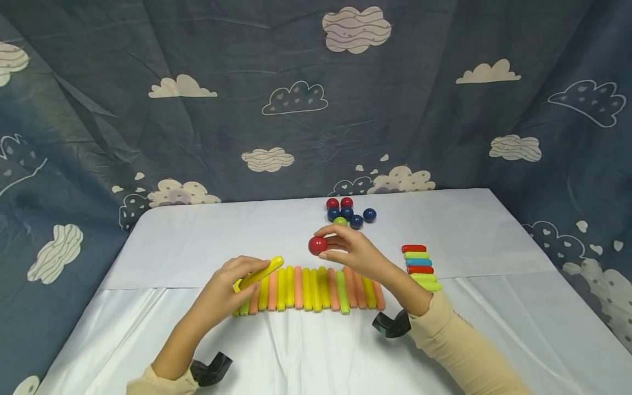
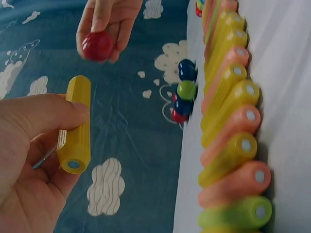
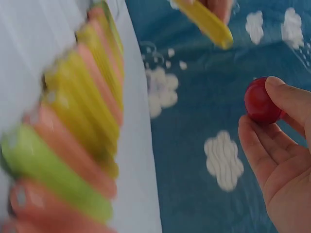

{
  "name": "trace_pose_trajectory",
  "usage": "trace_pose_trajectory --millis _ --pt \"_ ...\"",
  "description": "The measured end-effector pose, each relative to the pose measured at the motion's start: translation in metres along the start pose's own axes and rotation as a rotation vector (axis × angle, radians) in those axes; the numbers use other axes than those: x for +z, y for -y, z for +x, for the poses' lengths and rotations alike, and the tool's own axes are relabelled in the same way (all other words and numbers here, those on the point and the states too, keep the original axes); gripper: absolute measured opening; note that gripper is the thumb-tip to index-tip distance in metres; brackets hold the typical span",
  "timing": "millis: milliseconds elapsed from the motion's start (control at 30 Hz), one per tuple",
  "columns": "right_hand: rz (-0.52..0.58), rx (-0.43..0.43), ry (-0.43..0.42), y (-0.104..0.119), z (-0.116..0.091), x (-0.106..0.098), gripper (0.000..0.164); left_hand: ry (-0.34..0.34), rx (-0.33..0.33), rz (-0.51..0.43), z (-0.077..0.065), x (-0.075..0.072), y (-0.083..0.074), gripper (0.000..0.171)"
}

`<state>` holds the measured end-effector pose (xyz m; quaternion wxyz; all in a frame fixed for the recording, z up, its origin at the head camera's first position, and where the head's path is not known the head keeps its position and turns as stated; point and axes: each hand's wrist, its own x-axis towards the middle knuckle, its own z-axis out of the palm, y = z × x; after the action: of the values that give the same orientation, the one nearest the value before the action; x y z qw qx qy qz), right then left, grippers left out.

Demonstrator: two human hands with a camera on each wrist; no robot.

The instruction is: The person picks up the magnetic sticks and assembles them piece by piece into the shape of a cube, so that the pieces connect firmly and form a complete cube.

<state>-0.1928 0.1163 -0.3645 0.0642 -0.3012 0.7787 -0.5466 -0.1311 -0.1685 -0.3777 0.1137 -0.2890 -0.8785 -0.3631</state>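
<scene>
Left hand (image 1: 228, 286) pinches a yellow stick (image 1: 264, 272), raised and tilted over the left end of a row of sticks (image 1: 307, 289) lying side by side mid-surface. Right hand (image 1: 351, 249) grips a red ball (image 1: 317, 246) between thumb and fingers, above the row's far side. In the head view both hands cover parts of that row. Near the surface's (image 1: 168, 241) far edge sits a cluster of balls (image 1: 347, 213), red, blue and green; toward the right edge, a column of coloured sticks (image 1: 419, 263). Beyond hangs a cloud-patterned curtain (image 1: 222, 131).
</scene>
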Motion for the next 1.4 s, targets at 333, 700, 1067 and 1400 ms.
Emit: trace_pose_trajectory --millis 333,700,1067,1400 --pt "0.053 -0.077 0.085 0.034 -0.001 0.025 0.035 0.040 0.029 -0.028 0.007 0.009 -0.007 0.042" --pt "0.080 -0.121 0.032 0.036 -0.005 0.028 0.036 0.021 -0.046 -0.152 0.027 0.020 -0.021 0.050" --pt "-0.009 -0.050 -0.128 -0.019 -0.039 -0.002 0.055 -0.085 -0.127 -0.215 0.033 0.024 -0.018 0.061" --pt "-0.122 0.225 -0.137 -0.072 -0.090 -0.021 0.062 -0.121 -0.267 -0.506 0.034 0.016 -0.027 0.054"
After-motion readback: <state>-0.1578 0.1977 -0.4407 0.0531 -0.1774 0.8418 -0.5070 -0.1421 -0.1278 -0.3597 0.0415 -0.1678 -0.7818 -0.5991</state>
